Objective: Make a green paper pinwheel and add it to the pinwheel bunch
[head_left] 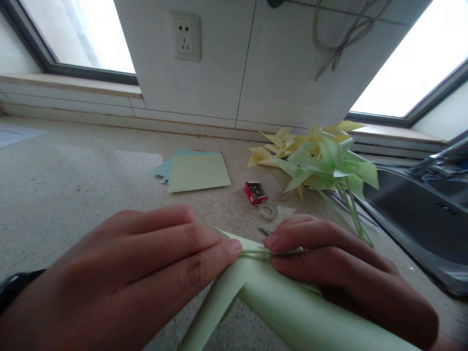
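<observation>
Both hands meet at the front of the speckled countertop (73, 180). The left hand (139, 273) and the right hand (329, 268) pinch the folded centre of a light green paper sheet (292, 312), fingertips nearly touching, fingers closed on it. Behind them lie a small tape roll (268, 211), a red box of pins (256, 192), a stack of coloured paper (197, 170) and a pile of paper pinwheels (318, 156). A steel sink (413, 214) is at the right.

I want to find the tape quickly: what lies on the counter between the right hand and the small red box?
In the head view, a clear tape roll lies on the counter between the right hand and the red box; beside the fingertips lies something small and dark, too small to identify.
</observation>
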Tool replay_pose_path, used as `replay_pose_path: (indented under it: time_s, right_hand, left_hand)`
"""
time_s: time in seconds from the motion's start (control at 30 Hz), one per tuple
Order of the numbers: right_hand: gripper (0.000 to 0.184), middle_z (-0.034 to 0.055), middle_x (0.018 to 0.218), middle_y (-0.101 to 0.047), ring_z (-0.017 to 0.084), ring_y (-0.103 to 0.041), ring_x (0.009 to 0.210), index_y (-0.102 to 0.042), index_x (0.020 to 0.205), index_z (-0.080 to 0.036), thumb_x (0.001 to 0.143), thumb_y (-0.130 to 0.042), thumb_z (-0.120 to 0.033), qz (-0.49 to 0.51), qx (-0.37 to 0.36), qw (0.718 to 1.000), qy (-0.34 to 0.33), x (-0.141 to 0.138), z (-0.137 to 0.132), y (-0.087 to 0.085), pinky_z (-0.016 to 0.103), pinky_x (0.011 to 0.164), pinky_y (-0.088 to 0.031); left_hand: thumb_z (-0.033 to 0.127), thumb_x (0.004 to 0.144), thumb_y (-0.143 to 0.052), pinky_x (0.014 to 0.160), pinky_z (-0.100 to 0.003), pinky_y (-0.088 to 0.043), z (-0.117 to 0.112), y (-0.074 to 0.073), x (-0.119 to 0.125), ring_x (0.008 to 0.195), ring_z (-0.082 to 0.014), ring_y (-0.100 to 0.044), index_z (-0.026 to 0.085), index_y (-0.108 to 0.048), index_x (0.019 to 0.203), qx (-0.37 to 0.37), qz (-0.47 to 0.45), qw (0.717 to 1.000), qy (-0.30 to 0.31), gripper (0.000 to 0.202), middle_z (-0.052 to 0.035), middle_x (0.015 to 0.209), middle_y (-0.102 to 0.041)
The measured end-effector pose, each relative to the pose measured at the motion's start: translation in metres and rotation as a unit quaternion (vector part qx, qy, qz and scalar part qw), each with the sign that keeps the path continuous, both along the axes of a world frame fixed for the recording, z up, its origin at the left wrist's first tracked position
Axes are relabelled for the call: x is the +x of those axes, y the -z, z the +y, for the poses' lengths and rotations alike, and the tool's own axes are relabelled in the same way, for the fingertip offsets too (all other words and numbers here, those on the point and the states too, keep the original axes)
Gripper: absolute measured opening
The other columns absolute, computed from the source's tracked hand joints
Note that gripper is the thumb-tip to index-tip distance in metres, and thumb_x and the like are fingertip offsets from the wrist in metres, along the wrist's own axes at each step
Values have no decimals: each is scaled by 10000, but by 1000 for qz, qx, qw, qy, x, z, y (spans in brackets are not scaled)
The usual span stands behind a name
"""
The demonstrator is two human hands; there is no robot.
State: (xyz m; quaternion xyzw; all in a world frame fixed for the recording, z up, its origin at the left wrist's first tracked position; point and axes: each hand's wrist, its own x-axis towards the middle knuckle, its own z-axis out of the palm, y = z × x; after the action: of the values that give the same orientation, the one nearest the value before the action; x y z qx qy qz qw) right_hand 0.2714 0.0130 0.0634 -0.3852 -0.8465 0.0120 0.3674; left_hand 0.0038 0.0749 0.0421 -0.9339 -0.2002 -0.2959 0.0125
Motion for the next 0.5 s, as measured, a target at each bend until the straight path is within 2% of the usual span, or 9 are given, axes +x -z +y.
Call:
replay_pose_path:
  time_s: [0.17,0.27,0.4,0.5]
  right_hand:
    - [199,42,934,-769,167,-764,856,-748,928,-237,944,-577,-137,-8,-7,1000,-20,5,2,-7,216,808,-623]
    - [195,54,939,-767,173,-761,881,-735,933,-219,950,-565,-124,9,6,999,-44,4,5,1,249,848,-618]
    - [213,66,905,-753,158,-748,894,-703,924,-193,983,-512,-118,68,30,997,-33,-2,6,14,246,862,-604]
    - [221,67,905,-751,161,-745,895,-693,919,-190,1017,-495,-169,73,45,996,-37,-2,6,18,263,858,-608]
  left_hand:
    - [379,1072,-388,823,-321,-632,-3,4,-3,998,-213,-713,394,-615,1367,-7,0,1000,-11,373,54,1149,-758]
    - [386,1068,-406,868,-331,-633,-3,6,-4,1047,-216,-705,414,-591,1394,-5,6,1000,-19,376,67,1178,-753]
    - [379,1059,-418,898,-347,-634,-2,6,-8,1090,-227,-697,424,-540,1438,19,17,999,-29,401,91,1225,-739]
    - [345,1032,-471,931,-359,-631,-1,5,-14,1106,-234,-700,414,-506,1466,35,55,998,-20,440,96,1259,-725]
